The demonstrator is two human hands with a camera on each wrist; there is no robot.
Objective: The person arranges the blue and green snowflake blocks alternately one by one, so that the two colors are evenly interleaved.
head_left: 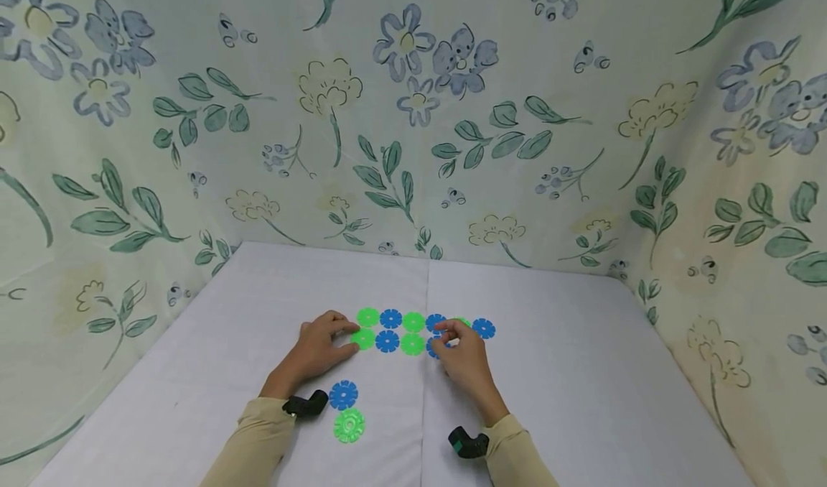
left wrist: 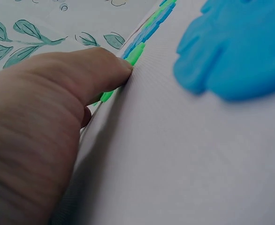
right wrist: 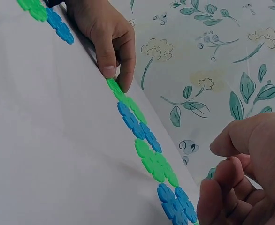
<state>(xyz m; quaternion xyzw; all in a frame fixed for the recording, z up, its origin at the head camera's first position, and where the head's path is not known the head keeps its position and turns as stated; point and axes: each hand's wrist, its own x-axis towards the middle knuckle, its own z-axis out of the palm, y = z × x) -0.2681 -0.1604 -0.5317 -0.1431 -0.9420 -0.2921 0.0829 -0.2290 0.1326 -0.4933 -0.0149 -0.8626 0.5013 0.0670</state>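
Green and blue snowflake building discs lie in two alternating rows on the table. My left hand holds the green disc at the left end of the near row, thumb and finger at its edges. My right hand hovers over the right part of the rows, fingers loosely curled, with nothing visible between thumb and fingers. Beneath it, a blue disc in the far row and another blue disc in the near row are partly covered. A green disc behind the fingers is mostly hidden.
Nearer me, a loose blue disc lies beside the left wrist's black camera, with a green disc just below it. A blue disc ends the far row. Flowered cloth rises behind the white table.
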